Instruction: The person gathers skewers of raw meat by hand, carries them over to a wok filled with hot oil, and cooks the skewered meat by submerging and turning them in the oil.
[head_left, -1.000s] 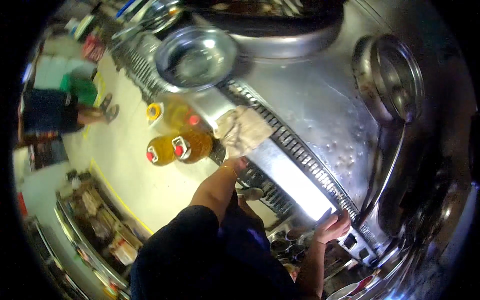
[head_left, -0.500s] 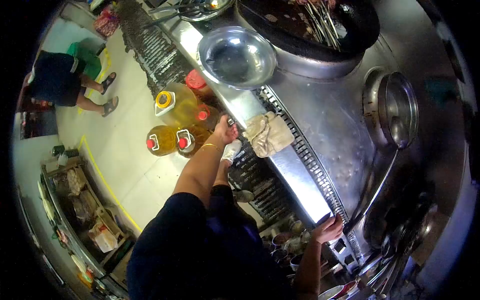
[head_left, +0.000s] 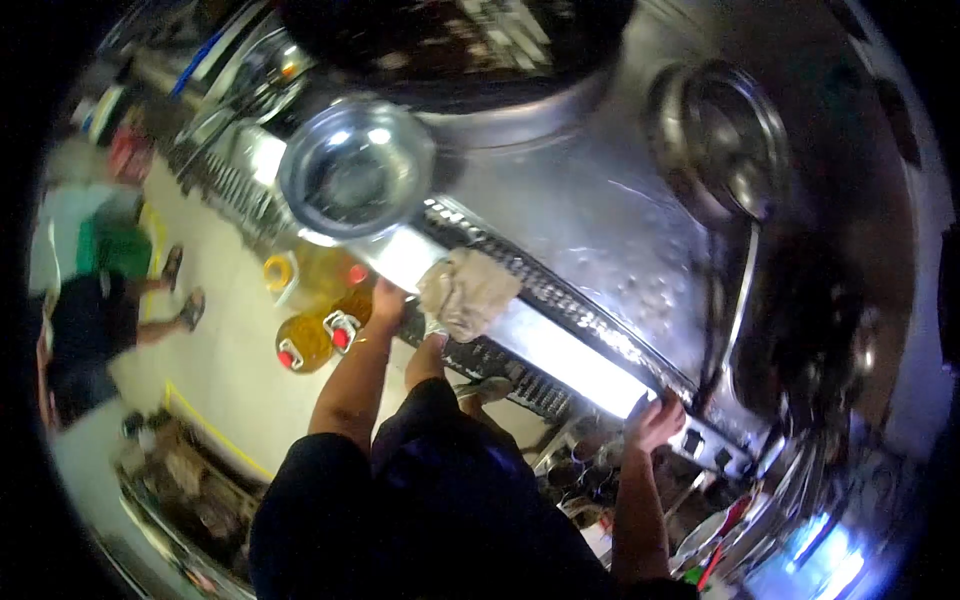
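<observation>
Widely apart, left hand [head_left: 387, 302] beside cloth [head_left: 468, 293], right hand [head_left: 658, 422] curled at counter edge [head_left: 570, 360], grips unclear

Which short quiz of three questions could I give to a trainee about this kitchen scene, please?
1. What lies on the steel ledge between the left hand and the right hand?
A) a ladle
B) a beige cloth
C) a wok

2. True or false: the metal bowl stands upside down.

3. Which hand is nearer to the red-capped oil jugs?

Key: 1: B. 2: False; the metal bowl stands open side up. 3: The left hand.
</observation>
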